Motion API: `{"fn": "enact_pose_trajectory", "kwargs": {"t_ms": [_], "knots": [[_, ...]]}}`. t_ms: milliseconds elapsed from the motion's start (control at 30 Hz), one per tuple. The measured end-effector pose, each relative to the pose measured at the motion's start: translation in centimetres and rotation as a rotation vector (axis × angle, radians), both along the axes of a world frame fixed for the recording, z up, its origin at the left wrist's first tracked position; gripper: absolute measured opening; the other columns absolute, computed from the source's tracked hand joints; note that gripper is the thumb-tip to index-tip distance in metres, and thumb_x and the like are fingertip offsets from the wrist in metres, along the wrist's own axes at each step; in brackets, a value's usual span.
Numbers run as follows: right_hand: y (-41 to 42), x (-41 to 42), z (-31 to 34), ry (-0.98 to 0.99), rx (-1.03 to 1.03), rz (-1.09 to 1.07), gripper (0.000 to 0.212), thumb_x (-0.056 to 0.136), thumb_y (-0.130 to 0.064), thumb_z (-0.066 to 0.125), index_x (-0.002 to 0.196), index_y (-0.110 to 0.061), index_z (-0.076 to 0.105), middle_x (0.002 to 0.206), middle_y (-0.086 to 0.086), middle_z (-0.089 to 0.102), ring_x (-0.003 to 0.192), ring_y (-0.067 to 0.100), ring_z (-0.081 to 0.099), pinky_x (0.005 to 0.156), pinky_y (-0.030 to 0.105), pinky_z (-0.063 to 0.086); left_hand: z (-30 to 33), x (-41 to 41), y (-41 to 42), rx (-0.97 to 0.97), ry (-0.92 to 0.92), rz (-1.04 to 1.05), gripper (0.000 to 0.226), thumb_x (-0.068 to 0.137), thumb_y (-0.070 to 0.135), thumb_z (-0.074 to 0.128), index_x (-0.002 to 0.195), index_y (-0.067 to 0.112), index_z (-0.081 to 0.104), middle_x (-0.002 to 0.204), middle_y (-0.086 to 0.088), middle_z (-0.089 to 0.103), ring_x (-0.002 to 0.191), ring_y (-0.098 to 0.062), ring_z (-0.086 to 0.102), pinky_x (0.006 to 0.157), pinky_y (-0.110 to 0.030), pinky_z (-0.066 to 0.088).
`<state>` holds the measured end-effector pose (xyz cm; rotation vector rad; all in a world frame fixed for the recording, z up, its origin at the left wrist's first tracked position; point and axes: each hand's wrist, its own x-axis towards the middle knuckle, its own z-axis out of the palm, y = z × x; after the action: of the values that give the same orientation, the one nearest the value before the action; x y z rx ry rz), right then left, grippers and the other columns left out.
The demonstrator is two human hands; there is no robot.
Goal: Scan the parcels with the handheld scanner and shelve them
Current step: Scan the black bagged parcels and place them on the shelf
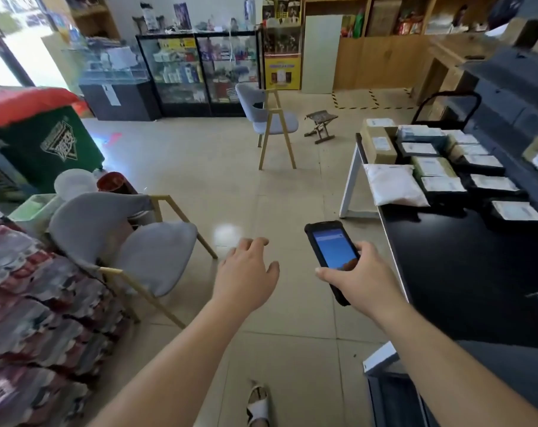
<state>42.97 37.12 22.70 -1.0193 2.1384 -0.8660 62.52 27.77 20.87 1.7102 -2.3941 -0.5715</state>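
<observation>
My right hand grips a black handheld scanner with a lit blue screen, held over the floor just left of the black table. My left hand hovers empty beside it, fingers spread, palm down. Several parcels lie on the table's far end: a white poly bag, brown boxes and dark flat packets with white labels. A dark shelf unit rises at the right, partly cut off by the frame edge.
A grey chair stands close on my left, with stacked wrapped bottle packs beside it. Another grey chair and a small folding stool stand further out on the tiled floor. Glass display cabinets line the back wall.
</observation>
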Motion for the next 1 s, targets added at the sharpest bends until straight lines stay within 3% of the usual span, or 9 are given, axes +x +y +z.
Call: {"fn": "enact_pose_trajectory", "kwargs": {"t_ms": [400,600,767,1000], "knots": [[-18.1,-3.4,0.4,-0.048,0.003,-0.172,0.07,0.074,-0.048,0.089,0.121,-0.031,0.039,0.099,-0.004,0.062,0.089,0.011,0.063,0.082,0.04,0.059,0.6,-5.8,-21.9,0.024,0.007,-0.13,0.055,0.104,0.045,0.049,0.156,0.027,0.038,0.157,0.001,0.042,0.14,-0.026,0.045,0.112,-0.045,0.043],[-26.8,-9.4,-0.8,-0.053,-0.004,-0.21,0.074,0.069,-0.052,0.091,0.118,-0.026,0.042,0.099,-0.002,0.062,0.09,0.016,0.065,0.086,0.048,0.06,0.0,-12.1,-30.0,0.034,0.009,-0.153,0.056,0.105,0.045,0.049,0.157,0.027,0.036,0.158,0.002,0.041,0.142,-0.024,0.043,0.114,-0.043,0.041],[-34.0,-15.5,-1.3,-0.062,-0.017,-0.168,0.085,0.068,-0.051,0.09,0.136,-0.023,0.046,0.099,-0.005,0.062,0.092,0.013,0.063,0.086,0.044,0.058,0.1,-17.7,-36.2,0.047,-0.006,-0.107,0.057,0.105,0.045,0.048,0.157,0.027,0.036,0.159,0.001,0.04,0.143,-0.025,0.043,0.117,-0.044,0.04],[-42.3,-22.8,-1.3,-0.063,-0.023,-0.114,0.091,0.07,-0.053,0.09,0.141,-0.019,0.044,0.101,-0.004,0.061,0.094,0.015,0.062,0.086,0.041,0.056,0.1,-24.4,-43.5,0.078,0.002,-0.047,0.056,0.105,0.045,0.049,0.157,0.028,0.036,0.159,0.002,0.039,0.144,-0.025,0.042,0.116,-0.044,0.04]]}}
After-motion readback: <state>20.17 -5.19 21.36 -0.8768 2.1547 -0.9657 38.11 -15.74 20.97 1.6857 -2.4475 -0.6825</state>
